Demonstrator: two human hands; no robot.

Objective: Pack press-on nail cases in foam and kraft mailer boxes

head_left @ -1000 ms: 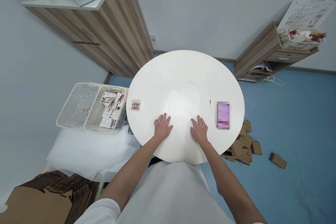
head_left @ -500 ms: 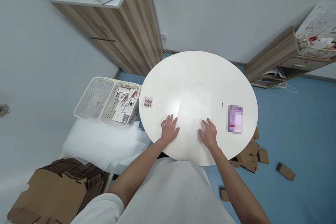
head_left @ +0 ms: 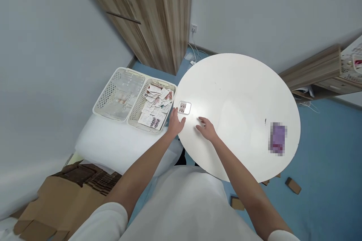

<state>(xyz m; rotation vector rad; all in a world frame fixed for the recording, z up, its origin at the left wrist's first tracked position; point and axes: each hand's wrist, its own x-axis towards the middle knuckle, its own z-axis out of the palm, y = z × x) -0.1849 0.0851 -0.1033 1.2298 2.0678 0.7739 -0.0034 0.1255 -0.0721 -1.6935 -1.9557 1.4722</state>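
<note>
Left hand (head_left: 175, 122), fingers apart, is resting just beside the clear case (head_left: 184, 107) of reddish nails; right hand (head_left: 207, 129) is lying spread-fingered on the table (head_left: 240, 90).

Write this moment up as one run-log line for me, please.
left hand: open, fingertips at nail case | right hand: open, palm down on table | card basket: beside table

My single view comes from the camera on the person's head. It faces forward and steeply down, past the white shirt (head_left: 186, 203) at the bottom edge, onto the round white worktop (head_left: 240, 94) in the middle and right. The wide lens bends the walls (head_left: 51, 45) and takes in the wooden cabinet (head_left: 158, 19) at the top, baskets (head_left: 113, 115) at left and blue floor (head_left: 325, 180) at right. The left hand (head_left: 175, 123) and right hand (head_left: 207, 130) sit near centre, close below the lens.
</note>
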